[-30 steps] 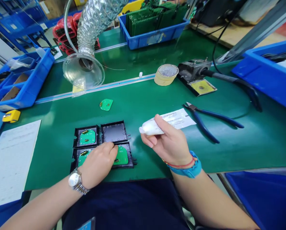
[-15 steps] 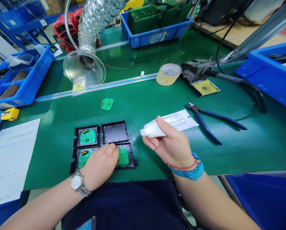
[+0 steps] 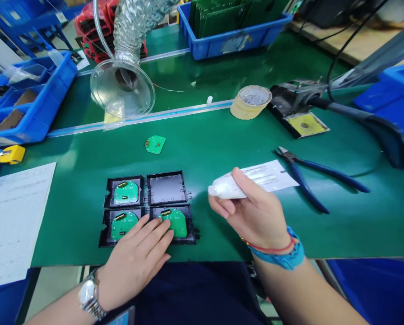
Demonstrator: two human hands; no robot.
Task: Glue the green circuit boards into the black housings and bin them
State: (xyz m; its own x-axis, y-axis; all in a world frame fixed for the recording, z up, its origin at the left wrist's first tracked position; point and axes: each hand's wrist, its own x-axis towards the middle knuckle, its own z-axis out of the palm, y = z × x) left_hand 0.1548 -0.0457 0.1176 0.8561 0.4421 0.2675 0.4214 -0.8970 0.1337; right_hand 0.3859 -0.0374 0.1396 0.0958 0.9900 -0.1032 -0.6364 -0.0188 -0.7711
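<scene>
The left hand (image 3: pixel 134 266) lies open and relaxed, just below a black tray (image 3: pixel 166 189) — its fingers rest on a green circuit board (image 3: pixel 177 224) at 1 o'clock, in the tray's lower-right bay. The right hand (image 3: pixel 252 212) grips a white squeeze tube (image 3: pixel 226 187) at its 10 o'clock, raised above the counter (image 3: pixel 222 239) — contents can't be told.

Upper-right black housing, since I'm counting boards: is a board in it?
No board: the upper-right black housing shows only its bare dark floor.

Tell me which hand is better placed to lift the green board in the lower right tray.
Probably the left hand: its fingers touch that green board, while the right hand holds a white tube.
</scene>
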